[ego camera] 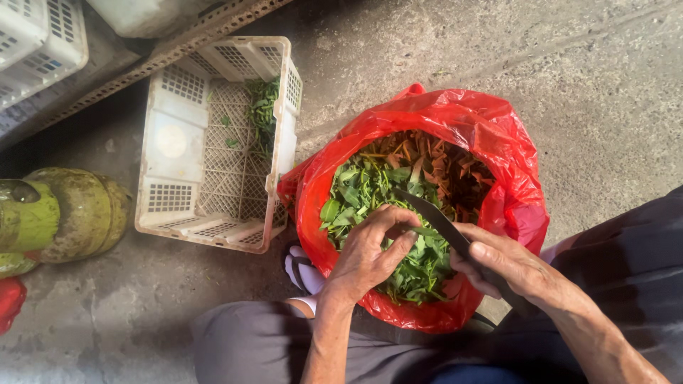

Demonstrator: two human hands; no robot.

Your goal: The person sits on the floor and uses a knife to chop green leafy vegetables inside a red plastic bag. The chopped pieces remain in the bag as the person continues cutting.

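At far left, a worn green metal gas cylinder (60,213) is lying on the grey concrete floor (597,92). Just right of it, a white perforated plastic crate (213,146) is sitting on the floor, holding a small bunch of green leaves (265,107) against its right wall. Right of the crate, a red plastic bag (491,128) is standing open, showing green leafy cuttings (370,185) on its left and brown trimmings (445,167) at its far right. Over the bag, the left hand (370,249) is pinching a green leafy stem (425,232) between thumb and fingers. The stem is meeting the dark curved knife blade (434,212), which the right hand (509,267) is clenching by its handle, just beside the left hand.
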